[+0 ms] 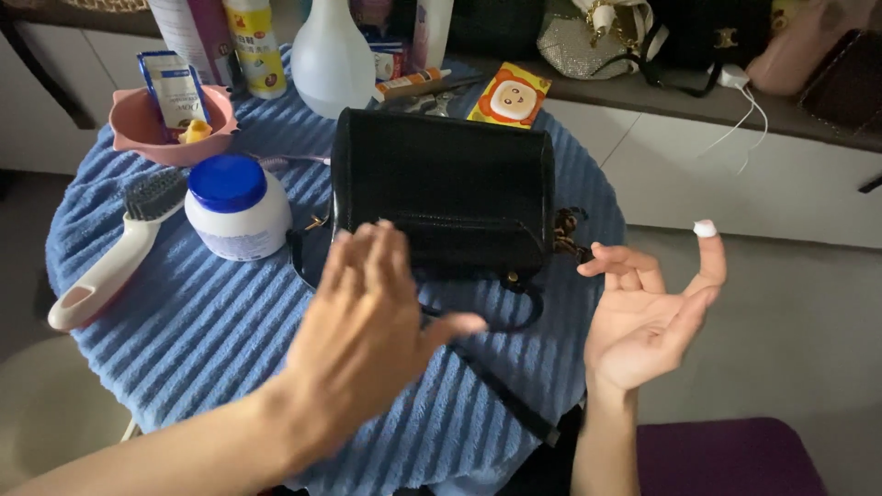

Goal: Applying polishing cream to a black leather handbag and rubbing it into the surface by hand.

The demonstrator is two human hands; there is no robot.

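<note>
Open hands over a black handbag, a dab of white cream on one fingertip.

Left hand (367,321) hovers palm down, fingers spread and gripping nothing, its fingertips just over the lower front edge of the black handbag (443,188). Bag stands upright mid-table on the blue ribbed towel (184,340), strap trailing toward the near edge. Right hand (643,317) is palm up beside the table, off the bag, fingers loosely apart and holding nothing; a blob of white cream (705,228) sits on the raised index fingertip. Left of the bag: white jar with blue lid (236,207), lid on; white-handled brush (115,253); pink bowl (152,124).
</note>
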